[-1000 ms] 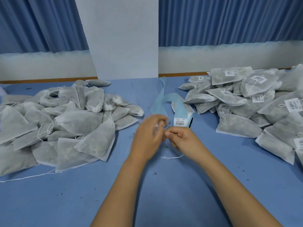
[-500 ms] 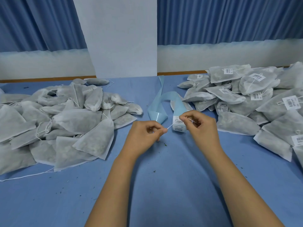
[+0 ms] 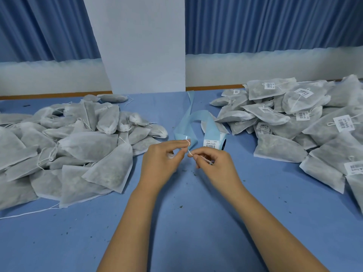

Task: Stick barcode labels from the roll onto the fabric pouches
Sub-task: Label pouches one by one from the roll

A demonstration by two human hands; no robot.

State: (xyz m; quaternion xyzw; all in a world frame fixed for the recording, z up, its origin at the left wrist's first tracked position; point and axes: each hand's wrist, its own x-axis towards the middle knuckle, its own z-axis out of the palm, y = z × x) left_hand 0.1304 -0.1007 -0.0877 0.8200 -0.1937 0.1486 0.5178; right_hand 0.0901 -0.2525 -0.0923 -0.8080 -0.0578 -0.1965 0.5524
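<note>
Head view: left hand (image 3: 162, 160) and right hand (image 3: 217, 166) pinch a thin string (image 3: 189, 153); the flimsy label (image 3: 211, 143) likely peels from a corner

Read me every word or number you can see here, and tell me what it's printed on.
Label on the roll: a line of characters above a barcode, too blurred to read.
Labels on the right pile of pouches: barcodes and print, too small to read.
Left pile of pouches: no writing visible.
</note>
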